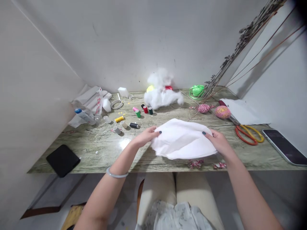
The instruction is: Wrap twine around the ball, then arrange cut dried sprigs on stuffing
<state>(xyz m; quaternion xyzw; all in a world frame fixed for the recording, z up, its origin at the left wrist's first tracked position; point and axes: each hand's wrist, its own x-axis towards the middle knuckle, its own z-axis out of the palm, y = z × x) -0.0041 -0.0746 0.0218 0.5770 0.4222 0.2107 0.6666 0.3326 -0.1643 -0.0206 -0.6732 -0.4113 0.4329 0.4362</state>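
A piece of white fabric (182, 139), rounded in outline and creased, is stretched between my two hands just over the table's front part. My left hand (147, 135) pinches its left edge, thumb on top. At the right edge, my right hand (216, 140) grips it the same way, with the fingers hidden underneath. Behind the fabric lies a heap of white stuffing (161, 97). Several thread spools, among them a black spool (134, 125) and a yellow spool (119, 119), lie to the left of it.
Scissors (249, 134) with red and yellow handles and a phone (286, 147) lie at the right. Yarn balls, one pink and yellow (223, 112), sit behind. A black flat object (63, 160) overlaps the front left edge. A bottle (85, 116) lies at the left.
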